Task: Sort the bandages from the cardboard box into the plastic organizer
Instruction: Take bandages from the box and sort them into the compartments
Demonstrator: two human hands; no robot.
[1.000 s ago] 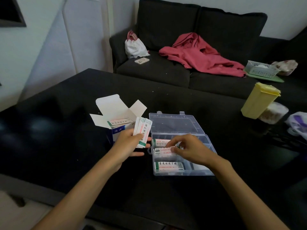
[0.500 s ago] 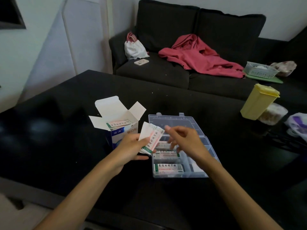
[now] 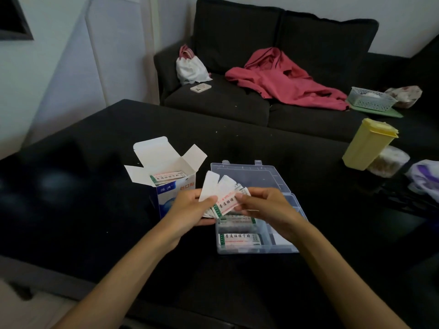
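Observation:
My left hand (image 3: pixel 190 208) grips a fanned stack of white bandage packets (image 3: pixel 222 195) just above the left edge of the clear plastic organizer (image 3: pixel 280 250). My right hand (image 3: pixel 263 205) pinches the right end of the top packet in that stack. The organizer lies open, its lid (image 3: pixel 249 176) flat behind it, with bandage packets (image 3: pixel 240 239) stacked in its left compartments. The blue and white cardboard box (image 3: pixel 171 186) stands open to the left of the organizer, and more bandages (image 3: pixel 167 176) show inside it.
A yellow lidded container (image 3: pixel 368 143) and a clear tub (image 3: pixel 389 162) stand at the table's right, beside a plastic bag (image 3: pixel 425 179). Behind the black table (image 3: pixel 83 198) is a dark sofa (image 3: pixel 237 100) with a red garment, a white bag and a basket.
My right hand left the organizer's compartments, rose, and now pinches the stack held in my left hand. The packets in my left hand have fanned out.

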